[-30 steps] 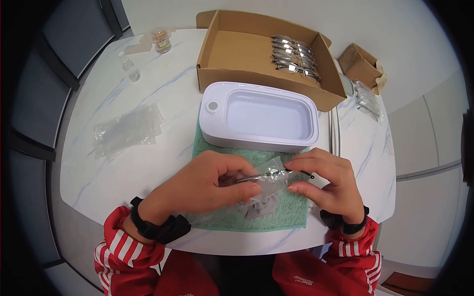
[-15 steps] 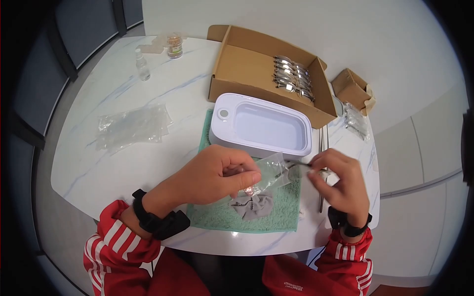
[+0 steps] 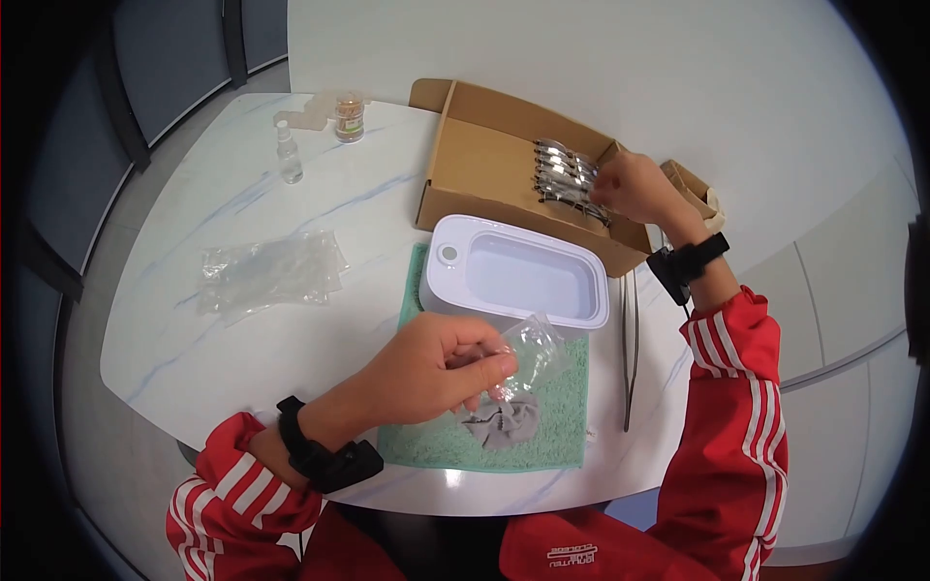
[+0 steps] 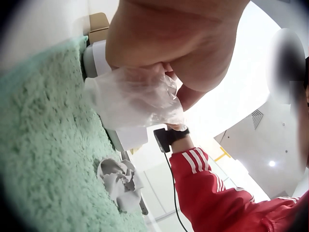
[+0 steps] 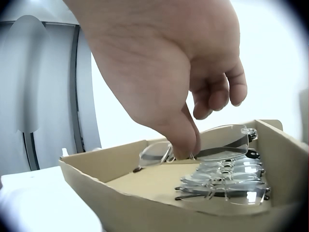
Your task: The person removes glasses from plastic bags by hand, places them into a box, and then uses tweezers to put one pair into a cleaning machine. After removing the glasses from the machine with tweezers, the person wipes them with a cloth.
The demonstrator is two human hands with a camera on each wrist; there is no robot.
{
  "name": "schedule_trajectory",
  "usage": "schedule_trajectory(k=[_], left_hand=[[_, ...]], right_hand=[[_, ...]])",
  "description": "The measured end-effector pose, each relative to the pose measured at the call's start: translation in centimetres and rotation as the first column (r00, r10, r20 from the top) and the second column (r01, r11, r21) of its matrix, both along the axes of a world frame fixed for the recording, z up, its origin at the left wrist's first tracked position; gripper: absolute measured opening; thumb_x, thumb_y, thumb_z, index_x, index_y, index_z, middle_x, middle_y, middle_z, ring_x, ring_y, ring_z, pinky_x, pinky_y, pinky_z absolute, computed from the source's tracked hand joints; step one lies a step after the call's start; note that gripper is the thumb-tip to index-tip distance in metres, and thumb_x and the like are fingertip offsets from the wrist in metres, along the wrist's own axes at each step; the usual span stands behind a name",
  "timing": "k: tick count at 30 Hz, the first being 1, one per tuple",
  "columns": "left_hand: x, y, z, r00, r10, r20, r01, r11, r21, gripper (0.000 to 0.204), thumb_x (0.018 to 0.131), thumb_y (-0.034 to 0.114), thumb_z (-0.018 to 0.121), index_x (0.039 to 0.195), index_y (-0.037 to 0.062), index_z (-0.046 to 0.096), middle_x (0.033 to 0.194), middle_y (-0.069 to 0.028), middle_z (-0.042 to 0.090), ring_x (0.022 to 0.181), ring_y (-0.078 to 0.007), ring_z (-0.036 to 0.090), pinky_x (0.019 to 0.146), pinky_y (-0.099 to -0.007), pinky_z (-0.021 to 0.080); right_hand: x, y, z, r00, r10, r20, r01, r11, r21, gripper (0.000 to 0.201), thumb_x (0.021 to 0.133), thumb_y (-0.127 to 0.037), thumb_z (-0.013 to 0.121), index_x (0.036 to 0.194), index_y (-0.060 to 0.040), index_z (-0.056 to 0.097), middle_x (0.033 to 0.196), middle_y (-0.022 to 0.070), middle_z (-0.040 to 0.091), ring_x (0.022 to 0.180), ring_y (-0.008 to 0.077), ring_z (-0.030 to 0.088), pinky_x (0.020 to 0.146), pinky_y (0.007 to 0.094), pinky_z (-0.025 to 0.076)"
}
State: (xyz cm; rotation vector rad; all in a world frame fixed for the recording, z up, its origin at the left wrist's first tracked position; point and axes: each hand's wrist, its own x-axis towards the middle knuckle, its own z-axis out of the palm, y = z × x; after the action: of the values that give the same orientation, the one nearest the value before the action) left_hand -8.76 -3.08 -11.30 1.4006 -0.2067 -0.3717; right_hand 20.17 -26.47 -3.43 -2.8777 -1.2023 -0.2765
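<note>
Over the green towel (image 3: 426, 447), my left hand (image 3: 431, 376) grips a clear plastic bag (image 3: 536, 356) between thumb and fingers. The bag looks crumpled and see-through, and its near end is hidden in the hand. My right hand (image 3: 635, 189) is over the right side of the cardboard box (image 3: 480, 145). There it pinches a pair of glasses (image 5: 223, 142) at the bridge, close above a row of similar glasses (image 5: 227, 186) lying in the box. A crumpled grey cloth (image 3: 504, 422) lies on the towel below the bag.
A white tank (image 3: 444, 286) with a recessed basin stands between towel and box. Long metal tweezers (image 3: 628, 358) lie right of it. Flat plastic bags (image 3: 271, 276), a spray bottle (image 3: 289, 157) and a jar (image 3: 349, 120) are on the left. A small carton (image 3: 690, 186) stands behind the right arm.
My right hand has drawn the glasses out of the plastic bag and carried them up and away to the box. My left hand has kept hold of the bag over the towel.
</note>
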Motion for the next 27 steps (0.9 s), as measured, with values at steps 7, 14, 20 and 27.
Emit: schedule_trajectory(k=[7, 14, 20, 27], left_hand=[[-0.4, -0.6, -0.2, 0.997, -0.053, -0.05, 0.048, 0.994, -0.099, 0.017, 0.101, 0.017, 0.063, 0.106, 0.0008, 0.068, 0.085, -0.0048, 0.07, 0.068, -0.0074, 0.062, 0.063, -0.0229, 0.051], [-0.5, -0.7, -0.1, 0.997, -0.071, -0.022, 0.068, 0.991, -0.115, 0.019, 0.101, 0.018, 0.063, 0.105, 0.0008, 0.067, 0.086, -0.0042, 0.07, 0.07, -0.0075, 0.062, 0.063, -0.023, 0.051], [-0.4, -0.7, -0.2, 0.995, -0.071, -0.064, 0.063, 0.991, -0.117, 0.018, 0.101, 0.017, 0.063, 0.105, 0.0001, 0.067, 0.085, -0.0045, 0.069, 0.069, -0.0077, 0.061, 0.064, -0.0229, 0.05], [-0.5, -0.6, 0.1, 0.997, -0.054, -0.056, 0.048, 0.992, -0.113, 0.019, 0.101, 0.016, 0.063, 0.104, -0.0024, 0.065, 0.086, -0.0049, 0.069, 0.072, -0.0072, 0.062, 0.061, -0.0227, 0.05]], right_hand=[[3.6, 0.7, -2.5, 0.955, -0.085, -0.283, -0.008, 0.95, -0.313, 0.022, 0.075, -0.02, 0.081, 0.09, -0.0043, 0.079, 0.082, 0.014, 0.074, 0.076, 0.028, 0.071, 0.072, 0.0372, 0.055], [3.8, 1.3, -3.5, 0.97, -0.151, -0.19, 0.06, 0.908, -0.415, 0.024, 0.07, -0.02, 0.085, 0.088, -0.0052, 0.079, 0.083, 0.0146, 0.075, 0.078, 0.03, 0.072, 0.075, 0.0376, 0.057], [3.7, 1.0, -3.5, 0.978, -0.134, -0.157, 0.064, 0.922, -0.383, 0.027, 0.068, -0.021, 0.086, 0.088, -0.0047, 0.078, 0.083, 0.0146, 0.074, 0.079, 0.0311, 0.072, 0.075, 0.0377, 0.057], [-3.9, 2.5, 3.2, 0.955, -0.053, -0.29, 0.09, 0.989, 0.115, 0.027, 0.085, -0.025, 0.077, 0.094, -0.0005, 0.073, 0.076, 0.0111, 0.07, 0.067, 0.0185, 0.065, 0.063, 0.0325, 0.051]])
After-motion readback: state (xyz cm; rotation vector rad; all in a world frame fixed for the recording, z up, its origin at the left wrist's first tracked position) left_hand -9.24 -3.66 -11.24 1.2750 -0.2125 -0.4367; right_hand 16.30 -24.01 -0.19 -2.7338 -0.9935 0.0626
